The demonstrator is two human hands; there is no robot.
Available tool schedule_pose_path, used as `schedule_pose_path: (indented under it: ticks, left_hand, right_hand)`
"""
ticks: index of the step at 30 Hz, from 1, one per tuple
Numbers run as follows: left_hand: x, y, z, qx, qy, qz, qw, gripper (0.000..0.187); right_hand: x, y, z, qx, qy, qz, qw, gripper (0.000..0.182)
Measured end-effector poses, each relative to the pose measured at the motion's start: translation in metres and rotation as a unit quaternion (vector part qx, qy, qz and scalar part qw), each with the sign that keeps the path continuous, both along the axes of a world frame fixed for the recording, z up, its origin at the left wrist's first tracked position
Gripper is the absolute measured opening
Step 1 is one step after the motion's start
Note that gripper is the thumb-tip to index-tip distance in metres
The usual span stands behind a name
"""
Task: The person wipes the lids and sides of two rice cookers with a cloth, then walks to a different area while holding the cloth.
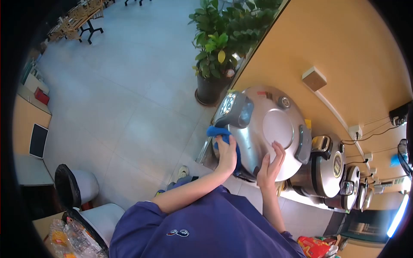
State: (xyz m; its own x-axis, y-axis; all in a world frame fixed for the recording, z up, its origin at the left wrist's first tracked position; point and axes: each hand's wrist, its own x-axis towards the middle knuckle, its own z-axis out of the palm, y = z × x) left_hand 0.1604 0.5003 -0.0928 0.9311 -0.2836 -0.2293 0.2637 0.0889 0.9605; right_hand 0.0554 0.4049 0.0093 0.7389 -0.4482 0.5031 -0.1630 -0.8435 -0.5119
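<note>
A large silver cooker (254, 142) with a round lid and grey handles stands on a counter beside the wall. My left hand (226, 155) is at the near side of the cooker, its fingers wrapped round a blue cloth (220, 131) that lies against the cooker's edge. Part of the cloth hangs down past the hand. On the lid's right part rests my right hand (271, 167), fingers spread, with nothing in it.
More cookers (335, 165) line the counter to the right. A potted plant (211, 88) stands behind the large cooker. Two bins (88, 187) are at the lower left, one filled with plastic waste. Cables and a wall box (314, 78) are on the wall.
</note>
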Motion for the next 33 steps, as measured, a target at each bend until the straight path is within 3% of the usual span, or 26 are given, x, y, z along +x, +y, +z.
schedule_pose_path:
  ticks: [4,5,7,9,12,18,20,30,33]
  left_hand:
    - [-0.008,-0.012,0.002,0.057,-0.042,0.129,0.989,0.065]
    - [-0.003,-0.012,0.003,0.059,-0.053,0.138,0.987,0.065]
    - [0.006,-0.007,0.001,-0.014,0.043,0.133,0.99,0.061]
    - [0.012,-0.007,-0.011,0.005,0.011,0.157,0.988,0.057]
    - [0.018,0.001,0.003,-0.11,0.187,0.13,0.967,0.045]
    - [0.039,0.005,-0.061,-0.096,0.218,0.096,0.967,0.048]
    - [0.042,0.006,-0.066,-0.127,0.251,0.078,0.957,0.048]
    - [0.06,0.017,-0.115,-0.128,0.232,-0.022,0.964,0.051]
    - [0.08,0.016,-0.177,-0.12,0.24,-0.025,0.963,0.052]
  right_hand:
    - [-0.002,-0.002,-0.011,0.075,-0.064,0.004,0.995,0.035]
    - [-0.002,0.0,-0.011,0.079,-0.074,0.013,0.994,0.035]
    - [-0.006,0.002,-0.007,0.12,-0.079,0.047,0.989,0.034]
    - [-0.01,-0.004,-0.011,0.119,-0.084,0.067,0.987,0.035]
    - [-0.014,-0.011,-0.018,0.133,-0.112,0.101,0.98,0.033]
    - [-0.019,-0.016,-0.014,0.17,-0.096,0.085,0.977,0.028]
    - [-0.018,-0.019,-0.021,0.226,-0.12,0.096,0.962,0.025]
    - [-0.019,-0.015,-0.019,0.229,-0.128,0.049,0.964,0.024]
    - [-0.02,-0.012,-0.023,0.212,-0.099,0.012,0.972,0.025]
